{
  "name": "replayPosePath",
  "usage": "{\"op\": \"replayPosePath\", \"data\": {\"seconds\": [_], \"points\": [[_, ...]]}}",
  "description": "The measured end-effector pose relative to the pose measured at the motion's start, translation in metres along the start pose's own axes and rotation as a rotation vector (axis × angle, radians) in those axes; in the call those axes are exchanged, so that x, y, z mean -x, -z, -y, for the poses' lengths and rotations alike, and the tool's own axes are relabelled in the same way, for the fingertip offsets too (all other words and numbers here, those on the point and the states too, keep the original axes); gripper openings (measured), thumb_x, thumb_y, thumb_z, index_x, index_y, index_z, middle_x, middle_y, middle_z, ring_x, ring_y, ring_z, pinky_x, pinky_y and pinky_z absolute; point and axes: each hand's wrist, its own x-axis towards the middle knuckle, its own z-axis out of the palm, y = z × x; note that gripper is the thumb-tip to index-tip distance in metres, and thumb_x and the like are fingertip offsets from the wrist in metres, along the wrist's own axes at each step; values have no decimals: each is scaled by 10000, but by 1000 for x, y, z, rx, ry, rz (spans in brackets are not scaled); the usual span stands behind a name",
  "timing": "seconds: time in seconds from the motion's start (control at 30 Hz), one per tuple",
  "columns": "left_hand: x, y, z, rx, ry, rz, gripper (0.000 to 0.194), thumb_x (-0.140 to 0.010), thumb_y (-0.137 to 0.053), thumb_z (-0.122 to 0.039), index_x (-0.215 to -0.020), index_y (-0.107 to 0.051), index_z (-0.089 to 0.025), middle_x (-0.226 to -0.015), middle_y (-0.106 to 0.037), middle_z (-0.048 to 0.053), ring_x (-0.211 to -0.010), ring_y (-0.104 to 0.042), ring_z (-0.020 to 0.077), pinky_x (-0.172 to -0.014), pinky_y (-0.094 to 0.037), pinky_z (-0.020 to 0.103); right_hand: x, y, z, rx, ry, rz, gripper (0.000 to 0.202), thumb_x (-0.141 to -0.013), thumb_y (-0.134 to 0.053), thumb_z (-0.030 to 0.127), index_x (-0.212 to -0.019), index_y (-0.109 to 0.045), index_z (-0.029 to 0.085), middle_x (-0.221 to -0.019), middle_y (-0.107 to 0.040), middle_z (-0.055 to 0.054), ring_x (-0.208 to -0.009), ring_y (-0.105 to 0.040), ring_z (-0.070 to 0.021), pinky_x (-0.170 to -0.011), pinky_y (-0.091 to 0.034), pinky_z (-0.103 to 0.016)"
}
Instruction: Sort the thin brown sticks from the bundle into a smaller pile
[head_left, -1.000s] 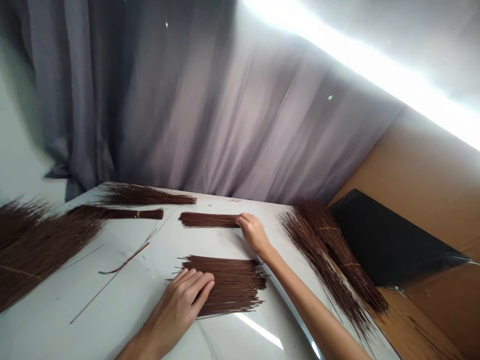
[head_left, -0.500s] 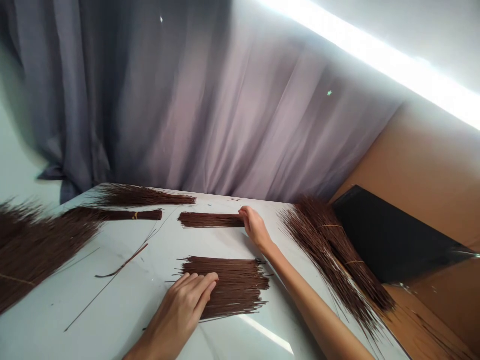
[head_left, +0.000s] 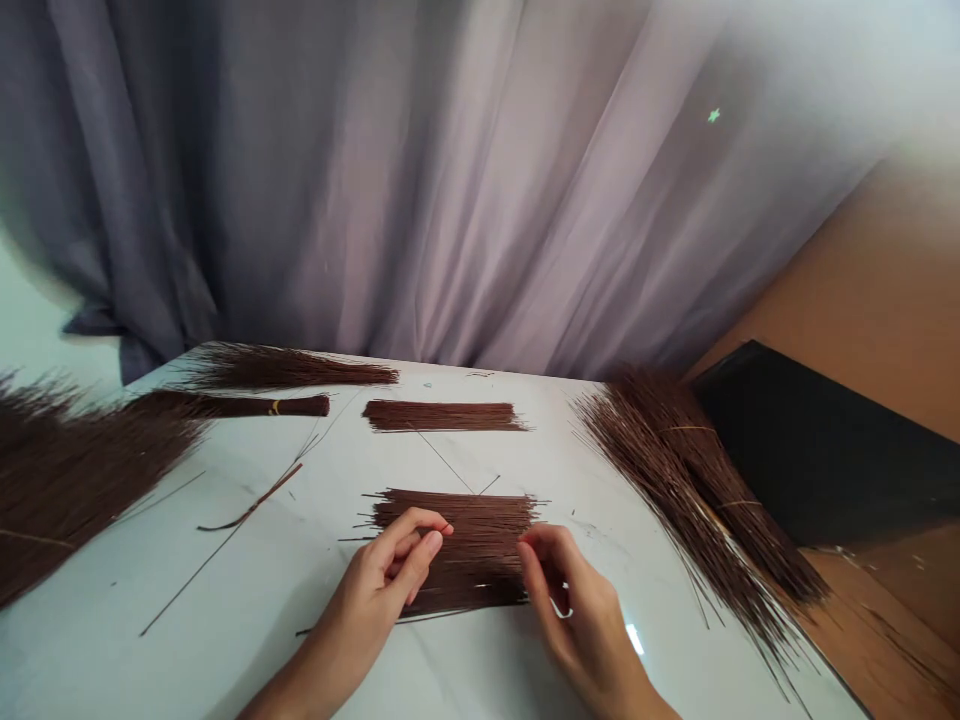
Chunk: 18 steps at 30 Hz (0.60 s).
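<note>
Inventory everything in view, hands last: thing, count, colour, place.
Curtain: one, grey, behind table
Star: one, green, on curtain
Wall: one, pale, left
Table: one, white, below
Near stack: one, brown sticks, centre
Far stack: one, brown, behind
Banded bundle: one, brown, left
Back sheaf: one, brown, rear left
Large bundles: count unclear, brown, left
Paired bundles: two, brown, right
Curved strip: one, brown, left
Thin sticks: several, brown, scattered
Panel: one, black, right
Board: one, brown, right
Left hand: one, over near stack
Right hand: one, stack's right
</note>
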Motion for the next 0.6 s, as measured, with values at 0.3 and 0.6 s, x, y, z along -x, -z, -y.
{"op": "replayPosePath", "data": {"seconds": [0.3,0.6], "points": [[3,-2,5,115,86,61,422,-963,-540,-619,-925,-615,-205,-752,-490,-22,-597,-358,108,-520,-246,214,4,-8,3,23,11,134,82,-1048,-418,221,-1021,-475,273,-771,-618,6,-604,-597,-150,-500,-439,-254],[0,-6,8,159,102,36,468,-936,-553,-657,-1045,-631,-208,-549,-444,-60,-487,-324,104,-473,-224,219,10,-16,4,47,68,205,117,-1048,-399,182,-1026,-462,278,-802,-625,0,-639,-614,-157,-535,-458,-259]]}}
